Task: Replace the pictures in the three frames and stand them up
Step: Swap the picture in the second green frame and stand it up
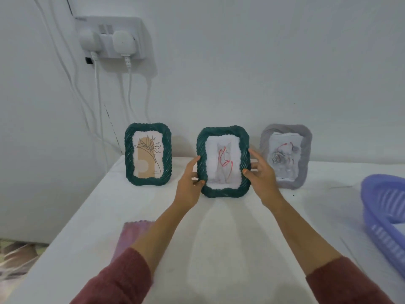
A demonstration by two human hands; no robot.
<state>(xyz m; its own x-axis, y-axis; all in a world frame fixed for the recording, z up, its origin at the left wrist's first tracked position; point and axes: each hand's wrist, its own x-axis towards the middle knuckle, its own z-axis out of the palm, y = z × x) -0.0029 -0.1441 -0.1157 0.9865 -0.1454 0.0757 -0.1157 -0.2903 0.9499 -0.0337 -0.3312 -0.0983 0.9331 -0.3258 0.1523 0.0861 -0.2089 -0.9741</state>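
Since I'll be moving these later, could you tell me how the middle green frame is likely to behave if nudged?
The middle green frame stands tall and upright on a narrow base, so it probably tips easily. Left hand and right hand grip its sides, hinting that it needs steadying. Its ridged rim should give fair grip; it looks rigid.

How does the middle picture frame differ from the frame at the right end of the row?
The middle frame is dark green; the right frame is grey. The left hand and right hand grip the middle frame's sides; the right frame stands untouched. Both are upright and hold pictures.
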